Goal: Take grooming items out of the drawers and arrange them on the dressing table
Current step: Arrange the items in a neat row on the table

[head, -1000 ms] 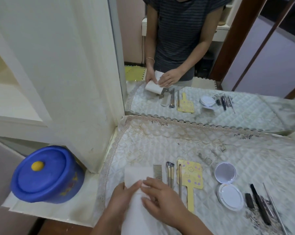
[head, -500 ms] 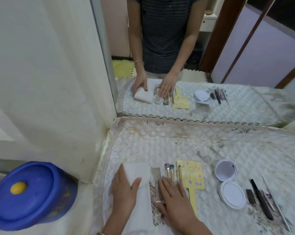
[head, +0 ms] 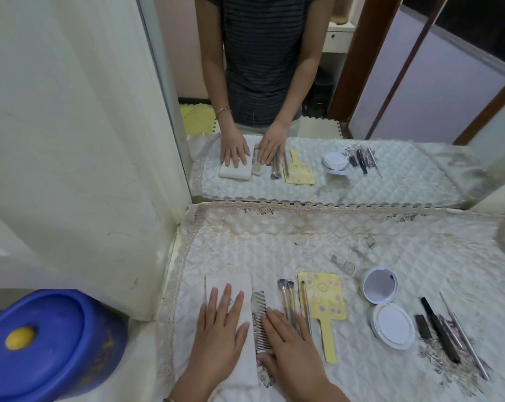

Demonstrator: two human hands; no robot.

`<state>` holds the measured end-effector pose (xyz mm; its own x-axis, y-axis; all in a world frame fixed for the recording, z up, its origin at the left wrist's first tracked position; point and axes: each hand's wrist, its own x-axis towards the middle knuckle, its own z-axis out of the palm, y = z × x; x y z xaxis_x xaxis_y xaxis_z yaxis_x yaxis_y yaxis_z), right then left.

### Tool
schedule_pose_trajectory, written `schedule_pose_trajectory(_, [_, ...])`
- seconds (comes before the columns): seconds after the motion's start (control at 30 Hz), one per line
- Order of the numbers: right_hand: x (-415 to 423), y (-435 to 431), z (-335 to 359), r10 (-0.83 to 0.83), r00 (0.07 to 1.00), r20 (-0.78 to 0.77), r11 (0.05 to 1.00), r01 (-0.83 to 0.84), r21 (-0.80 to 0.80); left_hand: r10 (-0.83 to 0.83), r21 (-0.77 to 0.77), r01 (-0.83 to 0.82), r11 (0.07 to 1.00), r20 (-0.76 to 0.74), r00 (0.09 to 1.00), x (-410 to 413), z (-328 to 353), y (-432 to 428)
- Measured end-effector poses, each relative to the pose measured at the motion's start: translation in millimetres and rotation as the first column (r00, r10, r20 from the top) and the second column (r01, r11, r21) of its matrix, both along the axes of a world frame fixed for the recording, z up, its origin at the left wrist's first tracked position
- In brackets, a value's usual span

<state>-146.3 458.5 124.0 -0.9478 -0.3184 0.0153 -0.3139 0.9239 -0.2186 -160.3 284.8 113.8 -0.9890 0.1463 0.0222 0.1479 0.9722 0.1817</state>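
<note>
A folded white towel (head: 216,284) lies at the left of the quilted table cover (head: 347,245). My left hand (head: 221,332) rests flat on it, fingers straight. To its right lie a fine-toothed comb (head: 258,307), makeup brushes (head: 286,297), a yellow hand mirror (head: 323,297), an open white compact (head: 387,306) and several dark pencils and metal tools (head: 448,329). My right hand (head: 292,346) lies flat beside the comb, its fingers over the brush handles and its thumb at the comb's near end.
A wall mirror (head: 361,97) stands behind the table and reflects the person and the items. A blue lidded tub (head: 42,346) with a yellow knob sits low at the left, beyond the table's edge. A cream cabinet side (head: 71,140) rises on the left.
Both hands were together on the towel; now they lie apart, the left flat on the towel, the right beside the comb. The towel lies flatter and the view has shifted.
</note>
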Motion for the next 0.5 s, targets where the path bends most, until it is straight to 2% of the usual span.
schedule_pose_trajectory(0.1, [0, -2, 4, 0.003, 1.0, 0.025, 1.0, -0.002, -0.031, -0.026, -0.009, 0.026, 1.0, 0.02, 0.999, -7, 0, -4])
schedule_pose_trajectory(0.23, [4, 4, 14, -0.002, 0.999, -0.045, 0.996, -0.002, -0.085, -0.017, 0.001, 0.017, 1.0, 0.033, 0.999, -4, 8, -1])
schedule_pose_trajectory(0.37, [8, 20, 19, -0.162, 0.987, -0.009, 0.966, 0.157, -0.204, -0.124, -0.023, 0.124, 0.992, -0.012, 0.992, 5, 19, 14])
schedule_pose_trajectory(0.43, [8, 25, 17, -0.206, 0.978, 0.018, 0.948, 0.204, -0.245, -0.183, -0.049, 0.183, 0.982, -0.013, 0.983, 8, 18, 23])
schedule_pose_trajectory(0.5, [6, 26, 18, -0.219, 0.973, 0.078, 0.938, 0.232, -0.256, -0.173, -0.062, 0.173, 0.983, 0.007, 0.985, 10, 14, 27])
